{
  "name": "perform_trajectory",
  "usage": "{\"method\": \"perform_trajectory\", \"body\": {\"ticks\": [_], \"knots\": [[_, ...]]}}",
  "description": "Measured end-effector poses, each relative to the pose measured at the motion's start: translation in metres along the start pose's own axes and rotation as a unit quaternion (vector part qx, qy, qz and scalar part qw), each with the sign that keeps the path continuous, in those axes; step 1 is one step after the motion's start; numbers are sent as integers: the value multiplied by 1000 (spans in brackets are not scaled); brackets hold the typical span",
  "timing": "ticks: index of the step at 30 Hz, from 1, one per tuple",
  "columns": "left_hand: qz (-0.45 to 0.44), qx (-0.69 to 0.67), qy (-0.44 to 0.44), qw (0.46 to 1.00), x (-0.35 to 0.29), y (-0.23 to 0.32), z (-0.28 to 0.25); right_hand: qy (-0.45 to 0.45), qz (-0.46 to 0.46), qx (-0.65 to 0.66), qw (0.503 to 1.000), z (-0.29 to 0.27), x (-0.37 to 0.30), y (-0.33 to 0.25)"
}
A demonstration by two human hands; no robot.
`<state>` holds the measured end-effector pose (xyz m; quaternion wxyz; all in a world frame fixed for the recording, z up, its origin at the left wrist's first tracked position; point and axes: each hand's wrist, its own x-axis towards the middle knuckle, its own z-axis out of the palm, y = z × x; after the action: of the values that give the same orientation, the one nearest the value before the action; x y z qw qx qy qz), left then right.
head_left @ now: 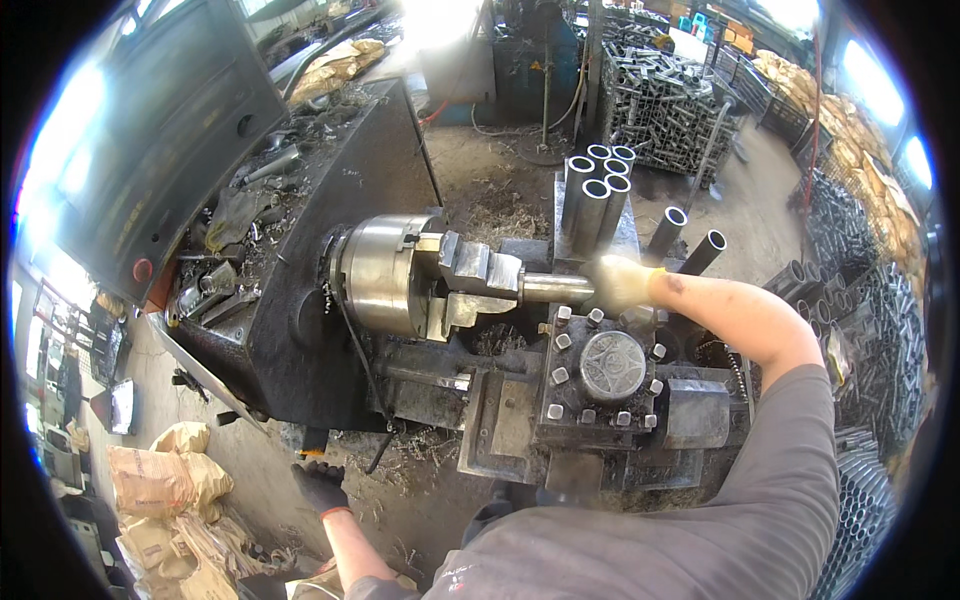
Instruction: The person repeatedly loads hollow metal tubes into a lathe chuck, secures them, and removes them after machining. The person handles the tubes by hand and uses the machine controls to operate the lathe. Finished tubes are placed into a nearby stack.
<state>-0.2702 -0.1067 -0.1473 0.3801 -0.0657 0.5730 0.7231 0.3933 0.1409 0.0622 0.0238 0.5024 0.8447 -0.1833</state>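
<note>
My right hand (622,283), in a pale glove, is closed around the outer end of a steel tube (553,288). The tube's other end sits between the stepped jaws (482,270) of a lathe chuck (385,272). Part of the tube is hidden under my palm. Just below that hand is a square tool post (612,368) ringed with bolts. Down at the left, my left hand (322,487) wears a dark glove, its fingers apart. It is just under a small orange-marked lever (315,453) at the foot of the headstock.
Several upright tubes (592,205) stand behind the tool post, with two more (690,240) to their right. A wire basket (665,105) of metal parts is farther back. Paper sacks (165,480) lie at the lower left. Metal scraps and a cloth cover the headstock top (255,200).
</note>
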Motion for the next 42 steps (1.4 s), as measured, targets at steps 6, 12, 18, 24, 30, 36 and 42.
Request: {"method": "perform_trajectory", "body": {"ticks": [6,12,18,24,30,36,42], "knots": [[-101,31,-53,993,0,34,4,-72,41,61,995,-27,23,-46],[-90,118,-53,987,33,35,-5,-97,66,389,914,-34,76,-73],[54,121,-30,991,42,9,-7,-113,-20,-119,986,25,47,30],[501,449,113,731,-65,70,35,182,31,-55,981,19,-44,44],[841,346,-17,416,-138,211,231,495,170,115,844,-26,-145,-44],[626,591,14,508,-84,289,371,604,58,313,730,-14,-245,-156],[719,470,-38,510,-138,239,348,453,37,327,828,31,-315,-221]]}}
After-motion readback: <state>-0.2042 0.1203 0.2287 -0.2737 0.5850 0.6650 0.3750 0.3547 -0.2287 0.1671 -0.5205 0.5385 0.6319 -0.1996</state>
